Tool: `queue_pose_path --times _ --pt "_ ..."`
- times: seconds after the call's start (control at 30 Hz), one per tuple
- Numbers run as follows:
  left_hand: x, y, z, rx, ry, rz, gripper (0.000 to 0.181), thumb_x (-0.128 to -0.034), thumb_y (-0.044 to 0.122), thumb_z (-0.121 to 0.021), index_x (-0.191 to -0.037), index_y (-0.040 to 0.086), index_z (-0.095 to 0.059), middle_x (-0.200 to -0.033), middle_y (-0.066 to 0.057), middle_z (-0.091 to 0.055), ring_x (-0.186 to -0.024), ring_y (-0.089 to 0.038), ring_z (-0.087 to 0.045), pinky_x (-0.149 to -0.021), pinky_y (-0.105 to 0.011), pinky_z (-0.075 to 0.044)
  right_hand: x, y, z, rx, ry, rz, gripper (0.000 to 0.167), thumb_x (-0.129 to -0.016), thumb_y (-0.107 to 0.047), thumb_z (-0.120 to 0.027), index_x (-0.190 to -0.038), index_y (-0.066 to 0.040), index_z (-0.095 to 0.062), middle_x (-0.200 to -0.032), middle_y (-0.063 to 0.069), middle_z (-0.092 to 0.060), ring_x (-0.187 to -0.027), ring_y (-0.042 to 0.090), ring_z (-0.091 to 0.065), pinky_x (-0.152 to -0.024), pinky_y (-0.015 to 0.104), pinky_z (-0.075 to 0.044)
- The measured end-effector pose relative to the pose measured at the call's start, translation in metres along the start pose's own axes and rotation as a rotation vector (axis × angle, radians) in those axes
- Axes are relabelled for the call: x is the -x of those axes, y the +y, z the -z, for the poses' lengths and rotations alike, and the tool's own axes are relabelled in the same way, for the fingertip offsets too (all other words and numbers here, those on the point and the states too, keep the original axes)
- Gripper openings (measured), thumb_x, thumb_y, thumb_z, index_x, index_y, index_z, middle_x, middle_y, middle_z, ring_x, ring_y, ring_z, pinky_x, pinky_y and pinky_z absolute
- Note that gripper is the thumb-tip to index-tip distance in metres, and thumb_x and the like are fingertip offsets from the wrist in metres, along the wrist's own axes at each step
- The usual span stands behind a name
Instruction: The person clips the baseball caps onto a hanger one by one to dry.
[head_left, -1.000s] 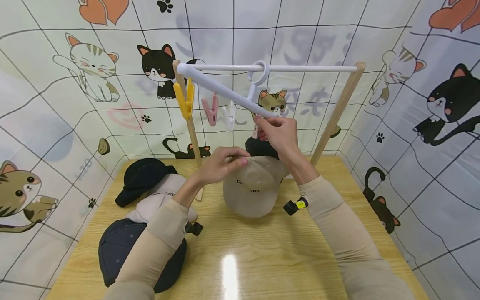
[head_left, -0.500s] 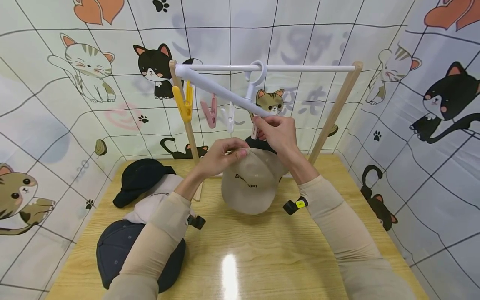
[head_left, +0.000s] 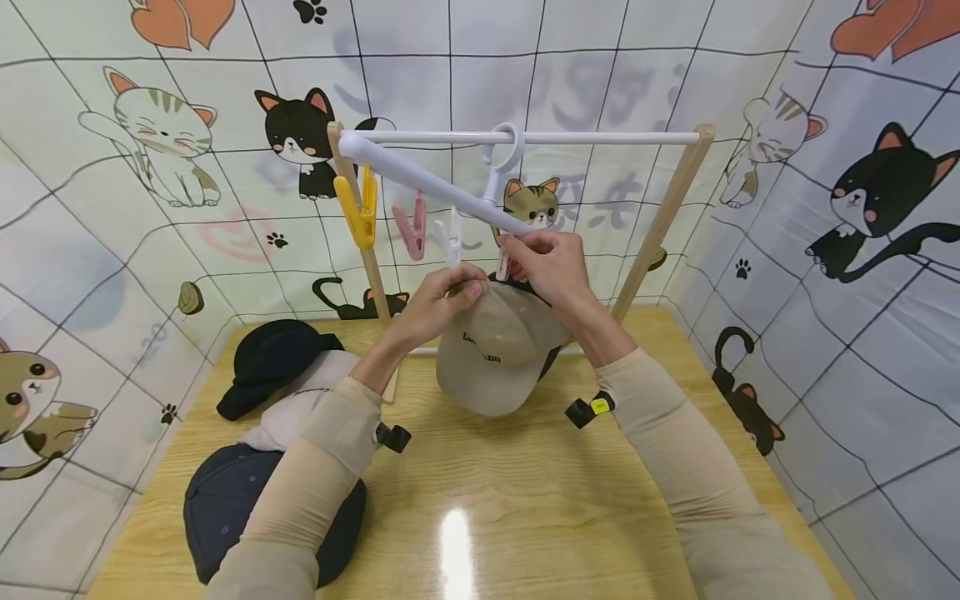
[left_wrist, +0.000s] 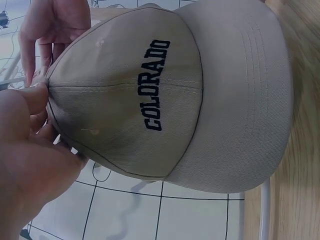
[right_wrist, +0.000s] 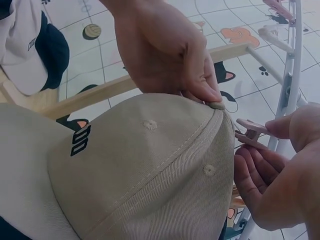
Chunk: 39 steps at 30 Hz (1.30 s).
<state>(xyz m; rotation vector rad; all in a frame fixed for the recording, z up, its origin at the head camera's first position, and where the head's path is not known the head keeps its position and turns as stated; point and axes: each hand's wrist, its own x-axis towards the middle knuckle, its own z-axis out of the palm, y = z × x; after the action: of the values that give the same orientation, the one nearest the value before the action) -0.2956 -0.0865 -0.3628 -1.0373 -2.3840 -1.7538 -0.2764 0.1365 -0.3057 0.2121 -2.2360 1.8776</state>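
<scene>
A beige cap with dark COLORADO lettering hangs from my left hand, which pinches the top of its crown. Its brim points down toward the table. In the right wrist view, my right hand pinches the handles of a pale pink clothespin between thumb and fingers. The clothespin's tip is close to the cap's top; whether they touch, I cannot tell. This clothespin is under the low end of a white hanger, beside a white clip, a pink clip and a yellow clip.
The hanger's hook loops over the white bar of a wooden-legged rack. At the table's left lie a black cap, a pale cap and a navy cap. Part of a dark object shows behind the beige cap.
My left hand has raised the beige cap toward the clothespin, and the brim has lifted with it. My right hand keeps its pinch on the clothespin. The whole view has shifted slightly.
</scene>
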Motion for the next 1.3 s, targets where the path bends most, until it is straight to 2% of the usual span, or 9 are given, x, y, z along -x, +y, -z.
queue_pose_path --times 0.37,0.67,0.9,1.1,1.3 --pt "-0.007 0.001 -0.002 0.053 -0.007 0.031 0.024 -0.1178 0.01 -0.057 -0.132 -0.006 -0.07 -0.125 -0.018 -0.071 -0.109 -0.013 -0.06 -0.095 -0.024 -0.05 0.001 -0.003 0.001 -0.025 -0.01 -0.004 0.03 -0.104 -0.03 -0.084 -0.104 0.0 -0.085 -0.08 -0.005 -0.078 -0.072 0.01 -0.073 -0.072 0.026 -0.064" --pt "-0.01 0.001 -0.002 0.09 -0.01 0.029 0.025 -0.1174 0.009 -0.058 -0.131 -0.007 -0.07 -0.123 -0.015 -0.071 -0.107 -0.013 -0.06 -0.094 -0.026 -0.05 -0.001 -0.003 0.002 0.016 -0.016 0.008 0.031 -0.106 -0.03 -0.082 -0.105 0.001 -0.085 -0.081 -0.006 -0.077 -0.075 0.013 -0.072 -0.078 0.034 -0.067" --pt "-0.011 0.001 -0.005 0.12 -0.006 0.032 0.025 -0.1181 0.01 -0.057 -0.133 -0.005 -0.07 -0.132 -0.017 -0.072 -0.114 -0.014 -0.063 -0.098 -0.027 -0.052 0.001 -0.002 0.004 0.008 -0.016 0.004 0.028 -0.105 -0.031 -0.083 -0.103 -0.002 -0.086 -0.084 -0.005 -0.078 -0.078 0.012 -0.071 -0.075 0.023 -0.062" --pt "-0.013 0.005 -0.007 0.128 0.02 0.027 0.026 -0.1181 0.011 -0.057 -0.135 -0.006 -0.069 -0.136 -0.021 -0.071 -0.114 -0.014 -0.061 -0.099 -0.028 -0.051 0.002 -0.002 0.004 0.016 -0.009 0.003 0.027 -0.105 -0.03 -0.083 -0.101 -0.004 -0.087 -0.085 -0.007 -0.078 -0.084 0.011 -0.068 -0.075 0.021 -0.059" --pt "-0.016 0.008 -0.009 0.181 0.045 0.059 0.028 -0.1182 0.011 -0.057 -0.136 -0.007 -0.069 -0.138 -0.019 -0.071 -0.116 -0.013 -0.063 -0.099 -0.026 -0.053 0.003 -0.004 0.004 0.017 -0.018 -0.001 0.028 -0.105 -0.031 -0.083 -0.102 -0.004 -0.087 -0.09 -0.008 -0.079 -0.096 0.01 -0.065 -0.075 0.02 -0.056"
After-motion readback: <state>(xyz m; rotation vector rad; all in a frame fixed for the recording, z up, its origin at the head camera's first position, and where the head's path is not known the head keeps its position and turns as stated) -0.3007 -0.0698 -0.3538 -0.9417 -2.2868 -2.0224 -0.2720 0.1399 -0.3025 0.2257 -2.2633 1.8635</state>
